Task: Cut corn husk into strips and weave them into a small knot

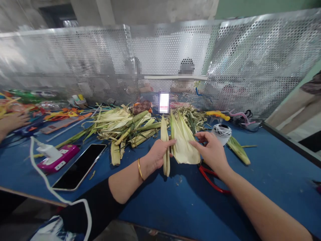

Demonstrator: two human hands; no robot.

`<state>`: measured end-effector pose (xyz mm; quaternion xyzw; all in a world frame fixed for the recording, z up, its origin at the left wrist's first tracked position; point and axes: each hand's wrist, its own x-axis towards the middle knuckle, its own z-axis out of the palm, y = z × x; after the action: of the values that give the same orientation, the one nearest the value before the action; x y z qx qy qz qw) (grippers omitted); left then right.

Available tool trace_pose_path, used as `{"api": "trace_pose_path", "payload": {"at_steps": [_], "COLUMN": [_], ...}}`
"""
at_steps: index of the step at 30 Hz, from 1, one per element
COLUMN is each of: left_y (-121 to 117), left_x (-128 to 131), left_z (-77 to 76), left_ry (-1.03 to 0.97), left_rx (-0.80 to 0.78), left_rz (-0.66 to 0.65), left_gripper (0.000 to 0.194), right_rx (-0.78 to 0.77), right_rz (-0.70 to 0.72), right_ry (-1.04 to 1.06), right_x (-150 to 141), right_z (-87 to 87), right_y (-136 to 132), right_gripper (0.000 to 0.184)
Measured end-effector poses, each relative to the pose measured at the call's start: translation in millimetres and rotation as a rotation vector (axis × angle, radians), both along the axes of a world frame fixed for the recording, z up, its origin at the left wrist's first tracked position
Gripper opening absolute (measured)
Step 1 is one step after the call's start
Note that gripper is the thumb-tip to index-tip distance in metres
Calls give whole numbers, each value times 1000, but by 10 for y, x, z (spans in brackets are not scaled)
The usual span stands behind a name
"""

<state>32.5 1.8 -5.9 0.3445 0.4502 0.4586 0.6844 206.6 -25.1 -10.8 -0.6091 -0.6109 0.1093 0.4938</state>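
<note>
My left hand (157, 154), with a gold bangle on its wrist, is closed around a narrow folded strip of pale husk (165, 150) and also pinches the edge of a broad pale green husk leaf (183, 142). My right hand (210, 149) sits at the leaf's right edge with fingers partly curled, the thumb and forefinger touching it. Both hands hold the husks just above the blue table (175, 207).
A heap of corn husks (125, 125) lies behind the hands. A spool of white string (222, 133), red-handled scissors (213, 180), a black phone (80, 165), a pink charger box (57, 157) with white cable lie around. Other people sit behind a perforated metal screen (160, 60); another person's hand (11, 122) at left.
</note>
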Motion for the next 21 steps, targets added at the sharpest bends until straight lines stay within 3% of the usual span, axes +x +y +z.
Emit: {"api": "trace_pose_path", "payload": {"at_steps": [4,9,13,15,18,21], "left_y": [16,14,9,16,28,5], "left_x": [-9,-14,-30,-48,-76,-90], "left_z": [-9,4,38,52,63,98], "left_ry": [-21,15,-24,-113,-218,-221], "left_rx": [7,12,-1,-52,-76,3], "left_rz": [-26,3,-11,-61,-128,-28], "left_gripper": [7,10,13,22,38,43], "right_rx": [-96,-55,-49,-38,-1,29], "right_rz": [12,28,35,-10,-86,-93], "right_ry": [89,323,224,176,271,442], "right_x": [20,25,8,16,98,243], "right_z": [-34,-34,-15,-14,-48,-125], "right_y": [27,38,29,31,85,196], "right_gripper": [18,19,15,13,14,17]}}
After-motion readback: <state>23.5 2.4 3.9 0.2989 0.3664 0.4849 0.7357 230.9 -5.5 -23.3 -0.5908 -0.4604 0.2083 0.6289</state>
